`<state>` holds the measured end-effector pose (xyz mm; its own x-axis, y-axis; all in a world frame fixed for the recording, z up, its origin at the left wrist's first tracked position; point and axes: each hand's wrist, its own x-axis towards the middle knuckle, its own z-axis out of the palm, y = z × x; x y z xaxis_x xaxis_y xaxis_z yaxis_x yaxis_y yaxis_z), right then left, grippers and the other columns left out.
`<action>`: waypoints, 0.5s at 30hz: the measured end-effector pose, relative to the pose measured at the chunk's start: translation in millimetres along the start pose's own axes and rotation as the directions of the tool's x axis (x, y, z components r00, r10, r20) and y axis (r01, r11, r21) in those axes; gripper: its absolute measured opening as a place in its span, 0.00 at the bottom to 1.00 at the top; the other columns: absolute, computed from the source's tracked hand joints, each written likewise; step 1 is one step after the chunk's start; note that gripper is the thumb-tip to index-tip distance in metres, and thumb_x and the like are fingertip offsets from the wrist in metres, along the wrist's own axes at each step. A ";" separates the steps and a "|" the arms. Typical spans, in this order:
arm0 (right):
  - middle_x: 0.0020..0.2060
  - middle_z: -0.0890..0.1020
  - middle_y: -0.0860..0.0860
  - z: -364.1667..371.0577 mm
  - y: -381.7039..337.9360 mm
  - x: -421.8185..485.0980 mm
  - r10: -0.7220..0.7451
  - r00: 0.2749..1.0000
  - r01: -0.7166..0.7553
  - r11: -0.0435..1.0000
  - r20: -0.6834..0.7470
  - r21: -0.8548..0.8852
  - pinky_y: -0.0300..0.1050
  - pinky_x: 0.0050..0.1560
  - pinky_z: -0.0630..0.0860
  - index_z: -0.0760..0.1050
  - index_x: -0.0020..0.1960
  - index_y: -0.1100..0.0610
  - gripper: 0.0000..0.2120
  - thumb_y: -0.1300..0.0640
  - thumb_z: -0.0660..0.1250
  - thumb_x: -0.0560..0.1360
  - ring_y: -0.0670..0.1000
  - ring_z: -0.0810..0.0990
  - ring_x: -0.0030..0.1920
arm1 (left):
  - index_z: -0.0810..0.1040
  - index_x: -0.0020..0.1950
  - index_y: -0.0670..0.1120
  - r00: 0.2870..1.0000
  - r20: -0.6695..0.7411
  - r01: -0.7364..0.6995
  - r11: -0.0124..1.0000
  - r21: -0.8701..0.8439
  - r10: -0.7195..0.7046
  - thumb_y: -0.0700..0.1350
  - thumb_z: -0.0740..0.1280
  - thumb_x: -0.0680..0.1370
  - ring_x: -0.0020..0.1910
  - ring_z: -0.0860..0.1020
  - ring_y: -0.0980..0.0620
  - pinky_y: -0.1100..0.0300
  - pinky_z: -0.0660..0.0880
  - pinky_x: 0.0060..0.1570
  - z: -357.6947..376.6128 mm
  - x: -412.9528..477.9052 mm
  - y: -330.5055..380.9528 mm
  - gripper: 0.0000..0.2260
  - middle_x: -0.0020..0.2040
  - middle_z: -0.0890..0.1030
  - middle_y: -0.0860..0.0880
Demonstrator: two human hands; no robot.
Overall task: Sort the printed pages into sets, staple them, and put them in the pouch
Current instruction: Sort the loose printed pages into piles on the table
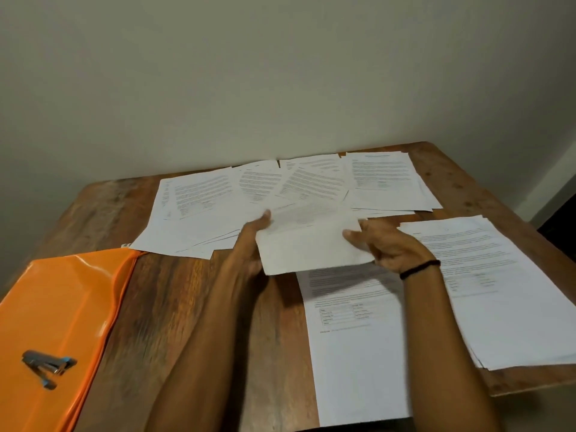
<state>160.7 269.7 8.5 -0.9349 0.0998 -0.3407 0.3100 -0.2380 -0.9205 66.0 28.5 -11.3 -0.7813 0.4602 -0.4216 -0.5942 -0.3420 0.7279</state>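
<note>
Wood-grained worktop (193,307) fills the lower view. Nearest on the left lies the orange pouch (62,291), flat, with the stapler (48,367) resting on top of it. Near centre-right a single page (358,363) lies face up. A thicker stack (505,307) overlaps its right side and runs out to the worktop's right edge.

Just above the single page both hands hold a sheet (311,247) clear of the surface. The left hand (252,241) grips its left edge with the thumb on top. The right hand (383,247), a dark band (419,269) at its wrist, pinches the right edge. Whether this is one leaf or several I cannot tell, as the paper is blurred.

This looks like the sorting stage. To do it well, read the heading before letting go, lay the sheet on the pile it matches, and square the edges for a clean staple later. Keep the piles apart, because loose leaves slide and cling easily.

Further off, spread pages (249,194) fan across one another along the far edge, with a squarer pile (386,179) at the far right. Two leaves could easily lift together there. Behind them a plain pale wall (280,73) meets the worktop.
</note>
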 end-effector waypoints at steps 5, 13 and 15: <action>0.50 0.85 0.54 -16.1 16.1 -34.5 0.025 0.975 -0.086 0.960 -0.222 -0.268 0.36 0.37 0.78 0.81 0.51 0.60 0.12 0.50 0.72 0.76 0.48 0.84 0.46 | 0.81 0.61 0.41 0.994 -0.018 -0.099 0.935 0.340 0.112 0.31 0.71 0.73 0.56 0.83 0.38 0.37 0.76 0.61 -8.3 -16.8 -32.8 0.18 0.57 0.85 0.42; 0.49 0.85 0.55 -36.2 20.7 -57.5 -0.084 0.919 -0.103 0.893 -0.386 -0.438 0.55 0.58 0.80 0.82 0.51 0.59 0.21 0.40 0.73 0.73 0.55 0.83 0.52 | 0.80 0.58 0.44 0.997 -0.020 -0.033 0.686 0.727 0.068 0.32 0.73 0.74 0.51 0.84 0.47 0.50 0.82 0.50 -1.2 -52.2 -58.7 0.14 0.54 0.85 0.48; 0.48 0.84 0.55 -38.9 26.2 -58.5 -0.139 0.892 -0.124 0.840 -0.430 -0.529 0.55 0.55 0.81 0.80 0.54 0.62 0.22 0.43 0.75 0.72 0.56 0.83 0.50 | 0.79 0.59 0.45 0.997 -0.021 -0.032 0.616 0.787 0.079 0.34 0.73 0.75 0.50 0.84 0.48 0.52 0.82 0.49 7.0 -54.9 -65.5 0.14 0.54 0.84 0.49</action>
<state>230.3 295.2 -3.1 -0.8029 0.5373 -0.2582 0.4675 0.2989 -0.8319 149.2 31.4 -32.0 -0.8295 0.4142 -0.3746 -0.1913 0.4194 0.8874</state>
